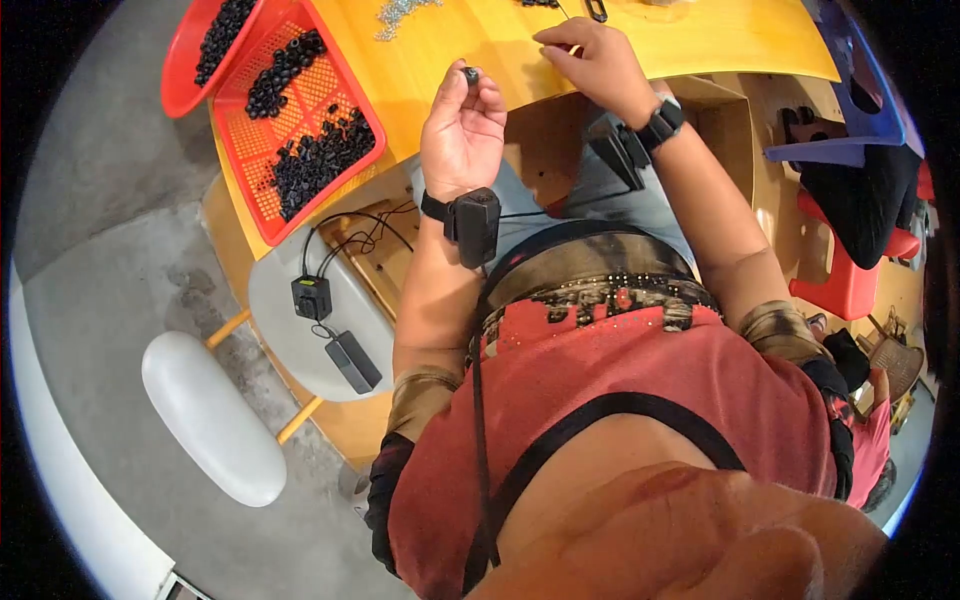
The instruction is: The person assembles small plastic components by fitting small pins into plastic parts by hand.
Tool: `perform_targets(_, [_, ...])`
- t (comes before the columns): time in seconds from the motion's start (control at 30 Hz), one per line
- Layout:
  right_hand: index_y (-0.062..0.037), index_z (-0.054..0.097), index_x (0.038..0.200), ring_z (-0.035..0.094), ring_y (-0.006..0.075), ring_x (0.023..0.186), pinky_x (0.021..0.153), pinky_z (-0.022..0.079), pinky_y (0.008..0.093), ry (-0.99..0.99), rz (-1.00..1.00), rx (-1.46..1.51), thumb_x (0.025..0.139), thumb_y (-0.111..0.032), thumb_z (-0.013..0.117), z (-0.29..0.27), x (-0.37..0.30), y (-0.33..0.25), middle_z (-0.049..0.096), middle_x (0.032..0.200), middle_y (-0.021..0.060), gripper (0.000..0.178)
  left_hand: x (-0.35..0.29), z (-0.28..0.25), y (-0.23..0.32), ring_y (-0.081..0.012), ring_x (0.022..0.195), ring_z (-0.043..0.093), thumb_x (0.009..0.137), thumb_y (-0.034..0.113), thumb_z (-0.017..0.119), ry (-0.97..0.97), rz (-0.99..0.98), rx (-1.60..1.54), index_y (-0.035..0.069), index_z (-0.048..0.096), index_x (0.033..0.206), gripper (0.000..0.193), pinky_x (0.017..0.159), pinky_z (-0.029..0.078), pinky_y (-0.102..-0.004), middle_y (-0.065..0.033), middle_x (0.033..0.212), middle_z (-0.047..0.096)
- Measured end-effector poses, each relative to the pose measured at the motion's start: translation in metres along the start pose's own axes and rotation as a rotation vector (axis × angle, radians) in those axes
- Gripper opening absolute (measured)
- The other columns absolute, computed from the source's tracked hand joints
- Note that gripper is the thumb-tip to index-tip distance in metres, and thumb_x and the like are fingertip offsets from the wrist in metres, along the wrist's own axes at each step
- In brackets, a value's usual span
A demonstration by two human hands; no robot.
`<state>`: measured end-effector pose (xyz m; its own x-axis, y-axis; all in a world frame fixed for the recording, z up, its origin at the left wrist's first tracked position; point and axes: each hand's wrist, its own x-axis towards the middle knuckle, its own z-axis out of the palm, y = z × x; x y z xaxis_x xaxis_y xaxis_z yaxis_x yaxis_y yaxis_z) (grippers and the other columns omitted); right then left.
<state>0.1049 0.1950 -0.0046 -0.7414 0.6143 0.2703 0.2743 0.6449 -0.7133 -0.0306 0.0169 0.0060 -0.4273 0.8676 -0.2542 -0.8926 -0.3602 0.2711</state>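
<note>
My left hand [464, 140] is palm up at the front edge of the yellow table. A small, dark, rounded part [470, 75] sits between its thumb and fingertips. My right hand [600, 68] is over the tabletop to the right, thumb and forefinger brought close together. Whatever those fingertips may hold is too small to make out. Beyond the hands, a scatter of small silvery pieces [400, 12] lies on the table [700, 40]. A black oblong loop-shaped part [597, 10] is at the top edge, above my right hand.
A red mesh basket [372, 125] at the left holds two heaps of small black parts. Behind it stands a red bowl [178, 85] with more black parts. A grey chair [280, 290] bears black boxes with cables. At the right are a blue plastic stool [850, 150] and a person's red clothing [870, 450].
</note>
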Motion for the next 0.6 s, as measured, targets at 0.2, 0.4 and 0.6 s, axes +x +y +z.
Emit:
perform_targets(0.2, [-0.0001, 0.076, 0.094, 0.066, 0.0377, 0.09, 0.08, 0.054, 0.0449, 0.102, -0.08, -0.198, 0.084, -0.012, 0.07, 0.015, 0.051, 0.007, 0.069, 0.093, 0.0182, 0.017, 0.004, -0.007, 0.008, -0.0178, 0.092, 0.066, 0.099, 0.009, 0.068, 0.013, 0.015, -0.035, 0.003, 0.069, 0.113, 0.015, 0.083, 0.057, -0.0287, -0.0064, 0.099, 0.071])
perform_targets(0.4, [-0.0028, 0.078, 0.091, 0.064, 0.0364, 0.096, 0.085, 0.052, 0.0437, 0.23, -0.157, 0.133, 0.081, -0.014, 0.07, 0.02, 0.078, -0.014, 0.069, 0.092, 0.0176, 0.017, 0.008, -0.011, 0.016, -0.0176, 0.091, 0.065, 0.099, 0.009, 0.068, 0.043, 0.012, -0.085, 0.002, 0.068, 0.111, 0.014, 0.082, 0.057, -0.0284, -0.0074, 0.099, 0.07])
perform_targets(0.6, [-0.0027, 0.072, 0.074, 0.06, 0.0369, 0.093, 0.08, 0.05, 0.0471, 0.167, -0.159, -0.51, 0.08, -0.008, 0.066, 0.04, 0.098, -0.003, 0.063, 0.084, 0.0158, 0.011, 0.014, -0.015, 0.023, -0.0213, 0.094, 0.061, 0.1, 0.007, 0.066, 0.028, 0.002, -0.162, -0.002, 0.066, 0.111, 0.015, 0.084, 0.057, -0.0289, -0.0133, 0.103, 0.065])
